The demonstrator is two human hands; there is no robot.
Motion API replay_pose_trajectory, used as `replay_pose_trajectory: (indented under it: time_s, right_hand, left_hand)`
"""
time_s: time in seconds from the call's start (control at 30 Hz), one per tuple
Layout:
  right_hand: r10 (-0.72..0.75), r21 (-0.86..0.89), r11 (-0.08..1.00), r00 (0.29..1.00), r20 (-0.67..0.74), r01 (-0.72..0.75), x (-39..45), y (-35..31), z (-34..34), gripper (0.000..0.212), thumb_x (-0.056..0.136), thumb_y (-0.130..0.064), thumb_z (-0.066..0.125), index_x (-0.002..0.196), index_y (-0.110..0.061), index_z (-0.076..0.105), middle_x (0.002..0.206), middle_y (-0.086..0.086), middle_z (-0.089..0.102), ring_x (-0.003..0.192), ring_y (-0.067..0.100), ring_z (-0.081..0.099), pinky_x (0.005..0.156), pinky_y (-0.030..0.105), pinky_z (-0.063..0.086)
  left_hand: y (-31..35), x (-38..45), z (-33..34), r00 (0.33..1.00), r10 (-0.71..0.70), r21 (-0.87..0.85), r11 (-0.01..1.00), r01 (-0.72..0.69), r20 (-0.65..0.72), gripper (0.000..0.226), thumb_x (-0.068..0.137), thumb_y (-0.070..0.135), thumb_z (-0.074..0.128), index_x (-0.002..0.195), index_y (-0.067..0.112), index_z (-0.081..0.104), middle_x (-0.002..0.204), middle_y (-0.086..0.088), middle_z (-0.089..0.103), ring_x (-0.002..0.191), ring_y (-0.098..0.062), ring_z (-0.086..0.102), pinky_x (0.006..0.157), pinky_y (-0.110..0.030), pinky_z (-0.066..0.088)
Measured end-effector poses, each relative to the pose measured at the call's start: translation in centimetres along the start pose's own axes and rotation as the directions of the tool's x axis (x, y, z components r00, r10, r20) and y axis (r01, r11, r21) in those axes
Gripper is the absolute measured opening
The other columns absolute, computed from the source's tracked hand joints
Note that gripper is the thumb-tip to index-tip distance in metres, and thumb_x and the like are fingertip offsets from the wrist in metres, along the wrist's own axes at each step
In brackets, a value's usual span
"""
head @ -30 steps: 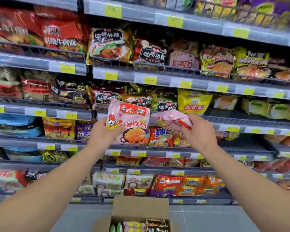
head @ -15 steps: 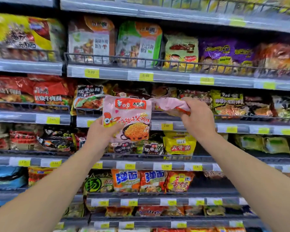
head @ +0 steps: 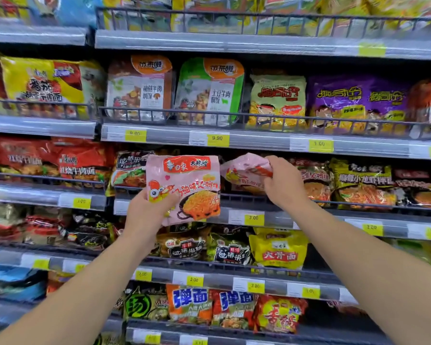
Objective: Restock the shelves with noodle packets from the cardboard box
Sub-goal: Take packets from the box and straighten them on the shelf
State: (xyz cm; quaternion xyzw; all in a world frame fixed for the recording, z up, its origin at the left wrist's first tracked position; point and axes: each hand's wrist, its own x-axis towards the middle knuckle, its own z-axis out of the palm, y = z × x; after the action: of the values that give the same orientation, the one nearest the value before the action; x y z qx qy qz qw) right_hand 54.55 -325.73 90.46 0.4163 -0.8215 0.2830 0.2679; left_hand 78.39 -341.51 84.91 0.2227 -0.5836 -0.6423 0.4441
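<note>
The setting is a shop aisle with grey metal shelves [head: 271, 143] stacked in tiers and filling the whole frame. Each tier carries a wire front rail and yellow price tags [head: 218, 140]; legible tags read 9.90, 3.00 and 2.00. Every tier holds noodle packs in red, yellow, purple, green and black.

Both forearms are bare and extend upward from the lower corners toward the centre. The left hand [head: 149, 210] holds the front pink noodle packet [head: 184, 188] upright by its lower left corner, thumb across the printed face; its grip is closed on that packet. The packet sits at centre frame, in front of the middle shelf edge. Its face shows a red banner with Chinese characters, a cartoon chicken and a pan of noodles.

The right hand [head: 284, 183], at 3 o'clock from that packet, has its grip closed round the second pink packet [head: 244, 170]. This packet is crumpled, tilted, and positioned over the middle shelf rail.
</note>
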Motion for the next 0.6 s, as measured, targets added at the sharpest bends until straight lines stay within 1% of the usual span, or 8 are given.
replay_pose_trajectory:
  time_s: [0.1,0.23,0.3,0.37,0.43,0.5,0.57,0.6]
  right_hand:
    - [-0.02,-0.211,0.977,0.998,0.065,0.033,1.1,-0.5,-0.9,0.039,0.086,-0.016,0.059,0.124,-0.02,0.052,0.111,0.005,0.06,0.103,0.032,0.057,0.085,0.042,0.042]
    - [-0.018,-0.437,0.894,0.983,0.182,0.097,1.3,-1.3,-0.8,0.039,0.085,-0.018,0.059,0.123,-0.022,0.051,0.115,0.003,0.056,0.107,0.028,0.055,0.096,0.045,0.035]
    - [-0.022,-0.438,0.893,0.981,0.195,0.107,1.2,-1.8,-0.3,0.043,0.086,-0.022,0.061,0.128,-0.021,0.049,0.12,0.004,0.056,0.11,0.029,0.054,0.098,0.045,0.034]
    - [-0.024,-0.387,0.918,0.986,0.166,0.088,1.1,-2.3,0.5,0.05,0.085,-0.022,0.063,0.131,-0.018,0.045,0.123,0.006,0.057,0.111,0.029,0.056,0.098,0.044,0.036]
    - [-0.033,-0.317,0.946,0.994,0.1,0.064,1.1,-2.6,1.1,0.049,0.081,-0.017,0.065,0.125,-0.014,0.045,0.115,0.006,0.06,0.103,0.029,0.06,0.097,0.043,0.038]
    - [-0.041,-0.271,0.961,0.996,0.074,0.059,0.9,-2.6,1.5,0.042,0.077,-0.015,0.063,0.115,-0.012,0.046,0.105,0.006,0.061,0.095,0.03,0.061,0.095,0.043,0.039]
    - [-0.07,-0.278,0.957,0.996,0.059,0.084,0.6,-2.2,1.8,0.039,0.074,-0.017,0.062,0.111,-0.012,0.05,0.103,0.006,0.059,0.095,0.03,0.057,0.093,0.042,0.04]
    - [-0.11,-0.304,0.946,0.994,0.021,0.111,0.2,-1.8,2.1,0.039,0.072,-0.016,0.063,0.109,-0.012,0.052,0.103,0.006,0.058,0.095,0.03,0.055,0.09,0.041,0.04]
  left_hand:
    - [-0.1,0.5,0.1,1.0,0.002,-0.003,1.0,-0.002,0.001,0.02,0.085,0.013,0.073,0.103,0.02,0.067,0.099,0.0,0.076,0.097,-0.023,0.071,0.092,-0.049,0.053]
    - [-0.4,1.2,0.0,1.0,-0.003,-0.013,1.0,0.003,0.027,0.026,0.084,0.013,0.074,0.11,0.017,0.066,0.102,-0.003,0.075,0.096,-0.026,0.071,0.091,-0.051,0.054]
    - [-0.6,1.6,0.1,0.999,-0.001,-0.001,1.0,0.001,0.047,0.028,0.084,0.015,0.074,0.111,0.019,0.066,0.103,-0.002,0.075,0.098,-0.026,0.071,0.092,-0.053,0.053]
    - [-0.8,1.7,0.2,0.998,-0.003,0.005,1.0,0.003,0.055,0.027,0.084,0.015,0.074,0.11,0.021,0.067,0.102,0.0,0.075,0.098,-0.025,0.07,0.092,-0.053,0.053]
    - [-1.1,2.0,0.3,0.998,-0.011,0.015,1.0,0.01,0.064,0.026,0.084,0.017,0.075,0.108,0.023,0.068,0.102,0.001,0.075,0.099,-0.025,0.07,0.092,-0.053,0.052]
    - [-1.3,2.2,0.5,0.998,-0.014,0.03,0.999,0.012,0.059,0.024,0.083,0.018,0.076,0.105,0.024,0.068,0.101,0.003,0.075,0.098,-0.024,0.07,0.092,-0.053,0.053]
    - [-1.6,2.4,0.6,0.999,-0.017,0.024,1.0,0.016,0.052,0.024,0.083,0.017,0.076,0.104,0.026,0.068,0.099,0.004,0.076,0.097,-0.022,0.07,0.091,-0.051,0.054]
    - [-1.7,2.5,0.8,0.998,-0.021,0.019,1.0,0.02,0.054,0.024,0.083,0.016,0.076,0.104,0.026,0.068,0.099,0.004,0.075,0.097,-0.021,0.07,0.09,-0.049,0.054]
